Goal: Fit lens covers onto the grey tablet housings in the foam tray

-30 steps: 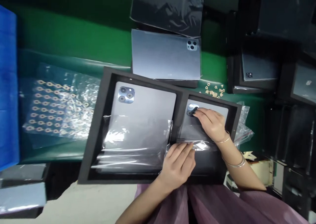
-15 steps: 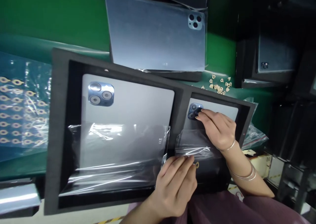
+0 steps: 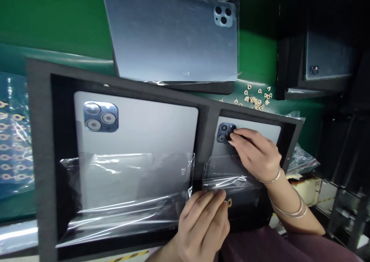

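Observation:
A dark foam tray (image 3: pixel 42 146) holds two grey tablets, backs up. The larger-looking left tablet (image 3: pixel 144 131) and the right tablet (image 3: pixel 257 125) each have clear film over the lower part. My right hand (image 3: pixel 257 152) is closed at the right tablet's camera block (image 3: pixel 226 133), fingertips pinched against a lens; whatever is between them is too small to make out. My left hand (image 3: pixel 204 223) rests, fingers bent together, at the tray's divider by the lower edge of the clear film (image 3: pixel 222 173). A small ring with a tab (image 3: pixel 229 202) lies beside its fingertips.
A blue-grey tablet (image 3: pixel 173 38) lies beyond the tray on the green mat (image 3: pixel 52 19). Loose small rings (image 3: pixel 256 101) lie behind the tray, and rows of rings on a clear sheet (image 3: pixel 17 146) at left. Another tablet (image 3: pixel 329 57) is at far right, above a plastic bag (image 3: pixel 302 160).
The view has shifted, and the tray now appears larger and further left. Both hands keep nearly the same places on the tray; my right fingertips remain at the camera block.

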Demonstrator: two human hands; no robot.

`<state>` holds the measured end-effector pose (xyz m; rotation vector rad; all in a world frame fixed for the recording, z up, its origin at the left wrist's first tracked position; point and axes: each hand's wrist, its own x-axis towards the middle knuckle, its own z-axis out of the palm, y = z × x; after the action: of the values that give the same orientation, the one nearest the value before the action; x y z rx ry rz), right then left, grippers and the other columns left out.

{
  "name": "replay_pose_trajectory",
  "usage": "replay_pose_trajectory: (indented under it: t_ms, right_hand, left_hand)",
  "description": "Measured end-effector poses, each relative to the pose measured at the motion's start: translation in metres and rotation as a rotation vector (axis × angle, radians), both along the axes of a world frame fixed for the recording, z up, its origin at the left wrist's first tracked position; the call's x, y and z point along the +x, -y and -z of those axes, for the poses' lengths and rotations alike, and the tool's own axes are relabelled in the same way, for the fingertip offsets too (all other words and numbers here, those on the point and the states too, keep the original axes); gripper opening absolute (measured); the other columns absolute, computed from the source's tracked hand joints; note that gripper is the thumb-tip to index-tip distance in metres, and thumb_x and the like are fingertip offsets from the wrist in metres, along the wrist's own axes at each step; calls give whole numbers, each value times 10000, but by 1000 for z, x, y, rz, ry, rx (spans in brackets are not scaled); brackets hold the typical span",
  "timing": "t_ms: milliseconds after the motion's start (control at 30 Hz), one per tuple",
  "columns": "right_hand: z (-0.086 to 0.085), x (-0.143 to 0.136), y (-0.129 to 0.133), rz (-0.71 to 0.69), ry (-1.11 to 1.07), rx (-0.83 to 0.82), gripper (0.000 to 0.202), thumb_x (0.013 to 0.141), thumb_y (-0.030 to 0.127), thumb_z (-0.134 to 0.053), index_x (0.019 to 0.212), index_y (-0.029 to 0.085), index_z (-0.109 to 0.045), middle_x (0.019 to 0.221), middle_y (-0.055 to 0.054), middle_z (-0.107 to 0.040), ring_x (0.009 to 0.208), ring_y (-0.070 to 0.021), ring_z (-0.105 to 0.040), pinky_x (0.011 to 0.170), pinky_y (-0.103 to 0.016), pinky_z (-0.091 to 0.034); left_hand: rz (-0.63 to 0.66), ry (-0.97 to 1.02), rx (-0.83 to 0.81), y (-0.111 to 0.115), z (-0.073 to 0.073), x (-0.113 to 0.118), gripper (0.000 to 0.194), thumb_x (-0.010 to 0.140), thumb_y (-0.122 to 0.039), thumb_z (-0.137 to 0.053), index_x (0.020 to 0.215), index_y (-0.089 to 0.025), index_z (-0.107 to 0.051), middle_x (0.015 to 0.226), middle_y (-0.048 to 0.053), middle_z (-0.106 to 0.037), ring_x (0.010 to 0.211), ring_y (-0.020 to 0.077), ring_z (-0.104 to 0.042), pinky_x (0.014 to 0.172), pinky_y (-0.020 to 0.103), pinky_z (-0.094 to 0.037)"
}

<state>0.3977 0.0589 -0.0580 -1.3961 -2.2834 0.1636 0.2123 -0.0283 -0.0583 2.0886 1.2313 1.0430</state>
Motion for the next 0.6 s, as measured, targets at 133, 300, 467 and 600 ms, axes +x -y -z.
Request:
replay_pose_trajectory:
  t_ms: [133, 300, 467, 600]
  right_hand:
    - [-9, 3, -1, 165, -256, -207, 237, 857, 93, -515, 1005, 183, -677, 987, -78, -651, 818, -167, -649, 715, -293, -569]
    - [-5, 5, 1, 124, -186, -192, 328, 845, 87, -477, 1098, 188, -658, 894, -67, -566, 609, -105, -534, 553, -264, -511]
    - [2, 0, 3, 69, -79, -135, 346, 846, 70, -453, 1133, 156, -625, 843, -62, -551, 626, -117, -531, 543, -260, -493]
    - [4, -6, 5, 49, 88, -15, 291, 852, 53, -452, 1074, 116, -629, 763, -57, -577, 617, -132, -533, 528, -268, -469]
  left_hand:
    - [-26, -27, -31, 1, -1, -1, 107, 782, -34, -586, 812, -99, -666, 810, 78, -749, 809, 170, -696, 786, 293, -570]
    - [-42, -48, -38, 3, -2, 1, 128, 744, -14, -618, 807, -117, -661, 790, 62, -749, 791, 174, -699, 776, 290, -584]
    - [-22, -73, -69, 2, -1, 0, 129, 768, -29, -585, 812, -129, -655, 771, 49, -743, 760, 168, -699, 760, 282, -587]
    - [9, -82, -59, 0, -1, -3, 175, 742, -20, -592, 829, -156, -660, 762, 41, -742, 733, 179, -701, 724, 290, -595]
